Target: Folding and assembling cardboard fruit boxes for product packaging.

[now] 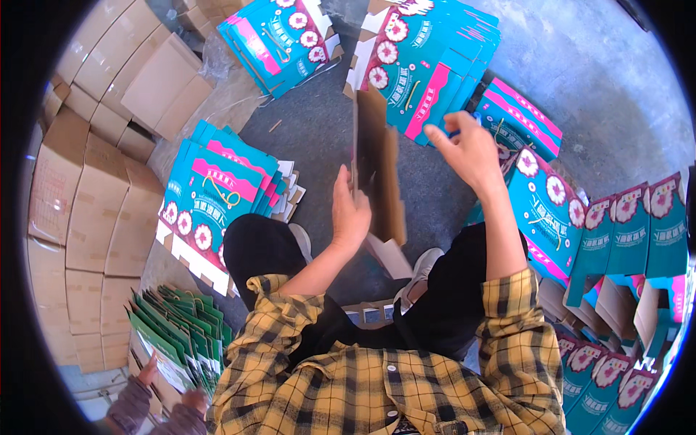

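Between my knees a half-unfolded cardboard carton [380, 170] stands upright, its bare brown inside facing up; parts of it are blurred. My left hand [351, 220] grips the carton's left wall near its lower end. My right hand [470, 151] is raised to the right of the carton, thumb and fingers apart, with nothing seen in it. Just beyond that hand lies a stack of flat teal cartons [453, 54] with pink bands and flower prints. A teal carton with a cord handle [522, 119] is close by on its right.
More flat teal cartons lie in piles at far left [279, 43] and beside my left knee [217, 177]. Assembled cartons [612, 232] stand at right. Brown boxes [101, 188] are stacked along the left. At lower left, another person's hands [148, 370] touch green bags [181, 330].
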### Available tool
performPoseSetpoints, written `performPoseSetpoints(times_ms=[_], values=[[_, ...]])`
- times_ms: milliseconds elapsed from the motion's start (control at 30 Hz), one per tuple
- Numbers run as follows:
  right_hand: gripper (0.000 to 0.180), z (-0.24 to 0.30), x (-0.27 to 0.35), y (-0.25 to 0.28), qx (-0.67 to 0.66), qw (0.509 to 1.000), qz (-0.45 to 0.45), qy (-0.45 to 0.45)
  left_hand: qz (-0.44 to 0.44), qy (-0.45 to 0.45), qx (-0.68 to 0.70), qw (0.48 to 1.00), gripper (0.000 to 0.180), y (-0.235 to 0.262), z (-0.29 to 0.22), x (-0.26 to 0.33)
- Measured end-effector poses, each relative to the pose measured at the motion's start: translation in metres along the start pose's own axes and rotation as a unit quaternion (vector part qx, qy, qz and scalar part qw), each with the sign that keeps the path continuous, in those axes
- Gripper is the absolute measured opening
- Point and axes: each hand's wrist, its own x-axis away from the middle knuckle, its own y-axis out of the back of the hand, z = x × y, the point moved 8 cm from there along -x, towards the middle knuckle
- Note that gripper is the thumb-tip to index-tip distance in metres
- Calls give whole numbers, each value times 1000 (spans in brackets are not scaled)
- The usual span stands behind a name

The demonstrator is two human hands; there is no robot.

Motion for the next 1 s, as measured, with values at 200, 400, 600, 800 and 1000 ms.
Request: performPoseSetpoints(times_ms=[200, 400, 600, 800, 1000], values=[[99, -13, 38, -103, -82, 927, 356, -79, 38, -50, -53, 997, 47, 4, 7, 0], [59, -6, 46, -133, -13, 940, 338, -39, 52, -114, -99, 987, 53, 8, -6, -1], [34, -44, 23, -135, -101, 932, 318, -139, 83, -165, -88, 979, 61, 28, -32, 5], [33, -86, -11, -118, -163, 954, 214, -132, 216, -213, -194, 933, 64, 34, -41, 19], [38, -81, -7, -127, -62, 960, 230, -150, 276, -269, -225, 895, 69, 21, -32, 38]])
